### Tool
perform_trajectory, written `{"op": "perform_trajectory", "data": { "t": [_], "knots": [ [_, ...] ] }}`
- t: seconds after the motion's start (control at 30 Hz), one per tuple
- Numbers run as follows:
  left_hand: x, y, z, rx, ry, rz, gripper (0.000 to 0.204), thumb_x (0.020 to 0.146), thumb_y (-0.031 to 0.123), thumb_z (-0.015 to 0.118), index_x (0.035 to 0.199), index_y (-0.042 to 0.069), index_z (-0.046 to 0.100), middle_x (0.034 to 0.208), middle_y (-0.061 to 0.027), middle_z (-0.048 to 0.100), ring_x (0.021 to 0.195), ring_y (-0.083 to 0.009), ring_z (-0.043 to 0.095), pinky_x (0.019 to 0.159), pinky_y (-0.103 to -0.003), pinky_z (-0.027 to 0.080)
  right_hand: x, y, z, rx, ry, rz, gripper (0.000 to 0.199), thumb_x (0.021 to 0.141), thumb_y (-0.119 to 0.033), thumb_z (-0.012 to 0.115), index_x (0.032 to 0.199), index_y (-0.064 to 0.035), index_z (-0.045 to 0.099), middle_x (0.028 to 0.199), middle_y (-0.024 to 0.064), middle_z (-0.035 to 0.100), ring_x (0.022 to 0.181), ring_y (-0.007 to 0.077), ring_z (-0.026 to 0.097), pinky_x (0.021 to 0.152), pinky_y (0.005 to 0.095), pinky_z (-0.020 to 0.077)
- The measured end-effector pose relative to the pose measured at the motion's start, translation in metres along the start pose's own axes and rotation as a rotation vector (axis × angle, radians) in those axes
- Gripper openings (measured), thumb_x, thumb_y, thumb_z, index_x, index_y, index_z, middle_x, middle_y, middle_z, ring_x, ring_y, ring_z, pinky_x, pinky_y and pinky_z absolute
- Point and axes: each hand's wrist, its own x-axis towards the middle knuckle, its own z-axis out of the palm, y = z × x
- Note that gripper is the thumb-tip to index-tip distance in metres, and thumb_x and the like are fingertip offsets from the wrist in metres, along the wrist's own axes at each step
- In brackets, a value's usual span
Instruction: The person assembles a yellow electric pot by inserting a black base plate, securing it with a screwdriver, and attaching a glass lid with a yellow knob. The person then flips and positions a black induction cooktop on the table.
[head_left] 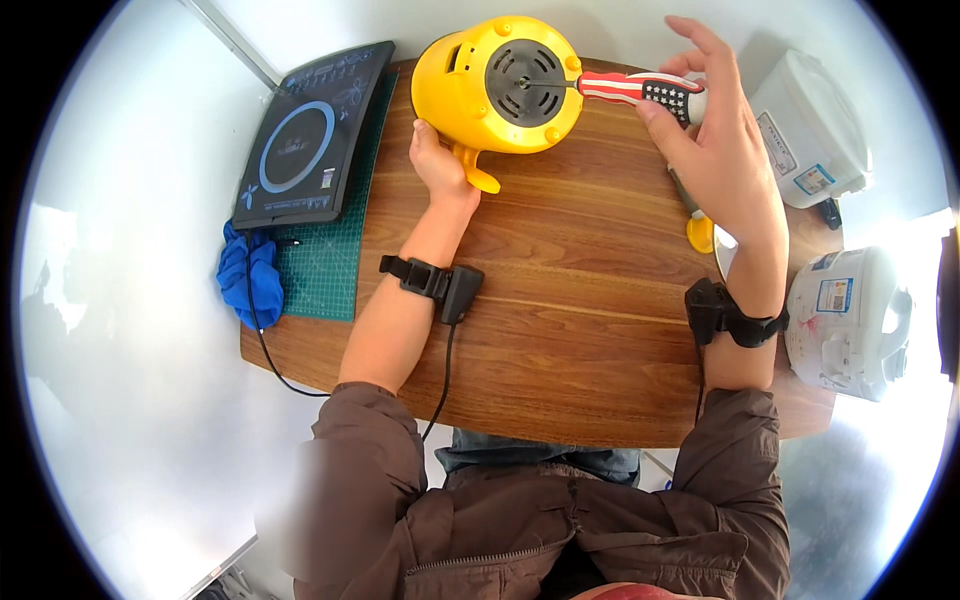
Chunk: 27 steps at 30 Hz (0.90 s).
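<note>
A yellow rounded appliance (450, 95) with a curved handle lies on its side at the far middle of the table. Its underside, with a slotted dark disc and small feet, is turned to the right. My left hand (440, 165) holds the body beside the handle, its fingers mostly hidden behind it. A screwdriver (625, 88) with a red, white and star-patterned grip lies level, its tip at the disc's centre. At the grip's end is my right hand (725, 135), thumb against it and one finger curled behind, while the upper fingers stretch away.
To the left, a black induction cooker (300, 140) lies on a green cutting mat (320, 270), beside a blue cloth (250, 280). White appliances (810, 130) stand on the right. A yellow-ended tool (700, 233) is partly behind my right arm. Cables (440, 390) trail from both wrist straps.
</note>
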Motion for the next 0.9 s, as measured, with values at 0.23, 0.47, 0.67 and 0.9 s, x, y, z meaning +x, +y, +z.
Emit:
{"op": "perform_trajectory", "data": {
  "t": [0.23, 0.47, 0.67, 0.9],
  "knots": [
    [0.001, 0.000, 0.000, 0.013, -0.034, 0.010, 0.042, 0.116, 0.034, 0.025, 0.125, 0.006, 0.057, 0.124, -0.0102, 0.067, 0.110, -0.0243, 0.067, 0.095, -0.039, 0.055, -0.002, 0.000, 0.005, -0.064, 0.043, 0.085, 0.036, 0.102, -0.030, 0.068, 0.130, -0.0079, 0.061, 0.088, 0.0109, 0.067, 0.069, 0.0215, 0.059, 0.069, 0.0322, 0.0498],
    [-0.001, 0.000, -0.003, 0.076, -0.041, 0.038, 0.040, 0.116, 0.033, 0.028, 0.126, 0.006, 0.056, 0.123, -0.0102, 0.064, 0.110, -0.0232, 0.065, 0.096, -0.038, 0.054, 0.004, -0.007, -0.001, 0.032, 0.023, 0.181, 0.036, 0.097, -0.019, 0.071, 0.127, -0.0020, 0.058, 0.102, 0.0170, 0.067, 0.090, 0.0335, 0.068, 0.079, 0.0402, 0.0546],
    [0.001, 0.000, -0.003, 0.039, -0.040, 0.013, 0.040, 0.116, 0.032, 0.027, 0.125, 0.006, 0.056, 0.122, -0.0103, 0.064, 0.110, -0.0230, 0.065, 0.096, -0.038, 0.054, 0.006, 0.012, -0.002, -0.072, 0.059, -0.156, 0.034, 0.093, -0.016, 0.074, 0.120, -0.0012, 0.058, 0.112, 0.0192, 0.065, 0.096, 0.0335, 0.067, 0.082, 0.0406, 0.0533],
    [0.002, 0.000, -0.005, 0.010, -0.029, -0.011, 0.041, 0.116, 0.032, 0.027, 0.126, 0.005, 0.056, 0.123, -0.0108, 0.064, 0.109, -0.0244, 0.066, 0.093, -0.038, 0.056, 0.006, -0.007, -0.015, -0.174, -0.082, -0.032, 0.026, 0.091, -0.010, 0.074, 0.109, -0.0025, 0.058, 0.100, 0.0162, 0.067, 0.085, 0.0300, 0.066, 0.071, 0.0384, 0.0516]
  ]
}}
